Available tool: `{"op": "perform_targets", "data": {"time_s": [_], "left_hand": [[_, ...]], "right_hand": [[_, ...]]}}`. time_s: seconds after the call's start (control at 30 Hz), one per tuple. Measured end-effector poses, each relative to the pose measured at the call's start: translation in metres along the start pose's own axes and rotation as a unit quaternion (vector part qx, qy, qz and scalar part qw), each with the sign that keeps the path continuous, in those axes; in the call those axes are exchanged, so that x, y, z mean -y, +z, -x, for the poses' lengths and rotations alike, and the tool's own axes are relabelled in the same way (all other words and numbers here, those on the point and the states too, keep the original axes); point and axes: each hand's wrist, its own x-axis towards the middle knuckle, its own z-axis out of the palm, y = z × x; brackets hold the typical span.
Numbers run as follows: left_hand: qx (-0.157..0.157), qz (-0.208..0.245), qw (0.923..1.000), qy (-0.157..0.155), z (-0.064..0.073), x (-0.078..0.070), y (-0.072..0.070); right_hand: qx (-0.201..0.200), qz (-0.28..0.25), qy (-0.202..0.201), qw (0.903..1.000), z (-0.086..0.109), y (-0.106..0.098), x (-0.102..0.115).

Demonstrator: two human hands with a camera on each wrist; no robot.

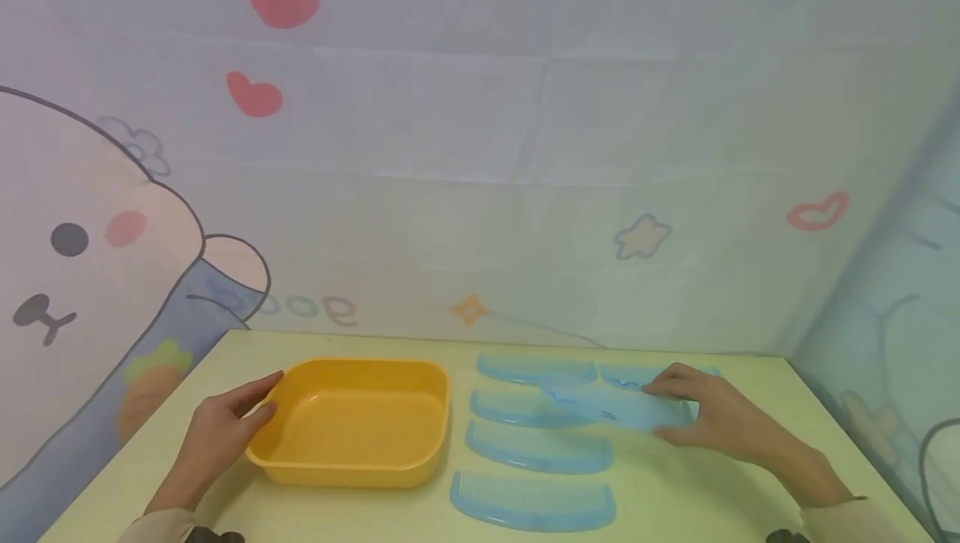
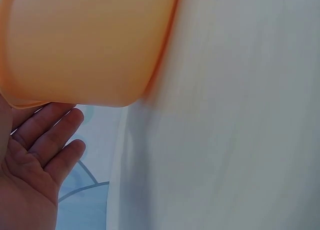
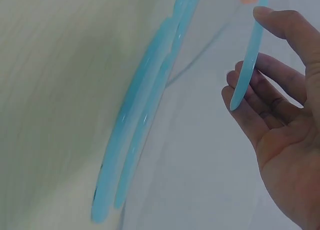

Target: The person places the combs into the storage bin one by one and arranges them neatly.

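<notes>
head view: left hand (image 1: pixel 220 430), loosely spread, touches yellow tray (image 1: pixel 348 475); right hand (image 1: pixel 723 416) pinches blue comb (image 1: pixel 626 409).

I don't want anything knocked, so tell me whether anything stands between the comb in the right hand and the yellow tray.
Nothing tall shows: just other combs lying flat on the table, lower than the held comb, then the rim of the tray.

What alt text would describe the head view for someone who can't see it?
A person's right grip holds a blue comb above a table where more combs lie; the left grip touches a yellow tray. Behind is a cartoon-printed backdrop.
</notes>
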Motion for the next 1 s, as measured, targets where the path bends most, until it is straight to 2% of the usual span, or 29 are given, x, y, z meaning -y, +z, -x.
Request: {"op": "perform_targets", "data": {"time_s": [0.23,0.37,0.53,1.0], "left_hand": [[-0.004,-0.006,1.0,0.002,-0.002,-0.001,0.003],[-0.008,-0.018,0.9998,0.006,-0.001,-0.001,0.002],[-0.009,-0.027,0.9996,0.005,-0.001,0.001,0.0],[-0.008,-0.021,0.9997,0.007,-0.001,0.001,0.002]], "right_hand": [[-0.012,-0.015,0.007,0.9998,-0.03,0.016,0.018],[0.002,-0.018,0.011,0.9998,-0.049,0.023,0.032],[0.017,-0.045,0.014,0.9987,-0.071,0.034,0.049],[0.017,-0.056,0.014,0.9982,-0.117,0.064,0.089]]}}
